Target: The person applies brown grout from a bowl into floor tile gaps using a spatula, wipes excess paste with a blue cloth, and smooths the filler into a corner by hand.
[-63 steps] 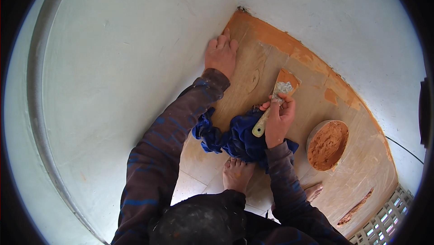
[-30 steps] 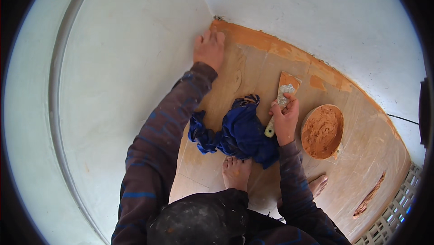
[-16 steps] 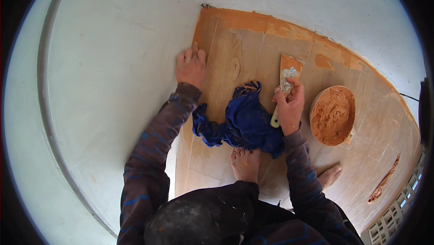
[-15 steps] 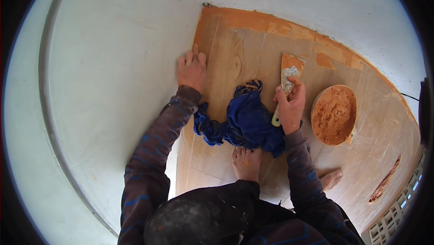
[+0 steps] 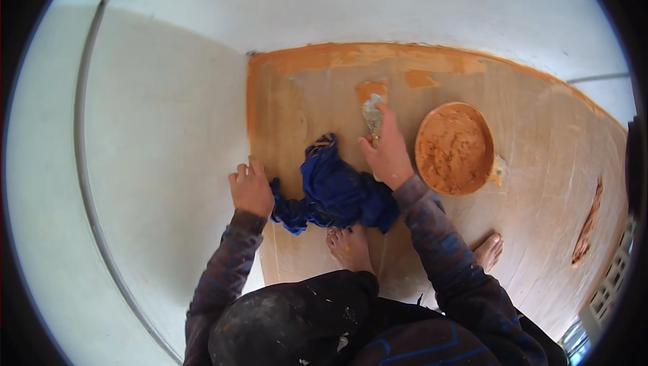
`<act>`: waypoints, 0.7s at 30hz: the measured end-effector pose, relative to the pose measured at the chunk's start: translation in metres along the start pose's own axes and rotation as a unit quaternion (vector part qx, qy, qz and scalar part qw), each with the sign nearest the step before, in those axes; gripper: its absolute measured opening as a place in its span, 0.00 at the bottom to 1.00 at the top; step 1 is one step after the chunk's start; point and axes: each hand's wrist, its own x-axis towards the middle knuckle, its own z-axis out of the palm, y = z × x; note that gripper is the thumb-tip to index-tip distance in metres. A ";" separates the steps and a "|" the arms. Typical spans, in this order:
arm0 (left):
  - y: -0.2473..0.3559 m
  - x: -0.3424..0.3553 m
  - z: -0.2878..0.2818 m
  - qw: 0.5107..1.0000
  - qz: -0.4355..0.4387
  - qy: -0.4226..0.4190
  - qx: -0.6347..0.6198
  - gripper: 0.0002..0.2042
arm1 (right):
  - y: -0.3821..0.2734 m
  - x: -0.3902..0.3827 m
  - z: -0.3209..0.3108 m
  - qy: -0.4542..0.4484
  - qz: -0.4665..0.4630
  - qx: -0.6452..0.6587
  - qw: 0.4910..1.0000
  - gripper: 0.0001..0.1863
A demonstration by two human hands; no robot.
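Note:
My right hand (image 5: pixel 390 148) is closed round the handle of a putty knife (image 5: pixel 372 106). The knife's broad blade carries orange paste and points away from me, just over the floor. To the right of that hand stands a round tub (image 5: pixel 420 163) filled with rough orange paste (image 5: pixel 455 146). At the foot of the left wall, my left hand (image 5: pixel 251 190) has its index finger stretched along the floor edge and the other fingers bent; nothing shows in it. A crumpled blue cloth (image 5: pixel 337 187) lies on the floor between my hands, in front of my bare foot (image 5: pixel 349 248).
Pale walls (image 5: pixel 162 129) meet the wood-look floor (image 5: pixel 533 184) at a far-left corner. An orange paste band (image 5: pixel 324 57) follows the floor's edges. My other foot (image 5: pixel 489 251) stands at right. A reddish-brown strip (image 5: pixel 588 224) lies farther right, near a pale lattice (image 5: pixel 601 292).
The view has shifted. My left hand has drawn back along the wall's foot toward me. My right hand still holds the putty knife, its blade now turned more steeply and showing less of its face.

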 end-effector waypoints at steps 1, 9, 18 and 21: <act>0.022 0.008 -0.016 1.000 0.023 0.005 -0.009 0.27 | 0.014 0.004 -0.006 0.048 -0.088 -0.040 0.994 0.39; 0.199 0.019 -0.106 0.850 0.370 0.138 -0.349 0.20 | 0.023 -0.045 0.010 0.076 -0.116 -0.180 0.974 0.31; 0.295 0.015 -0.051 0.866 0.399 0.116 -0.279 0.11 | 0.064 -0.110 0.033 0.030 -0.305 -0.286 0.908 0.18; 0.295 0.009 -0.053 0.861 0.413 0.088 -0.282 0.07 | 0.044 -0.106 0.024 0.011 -0.264 -0.294 0.919 0.17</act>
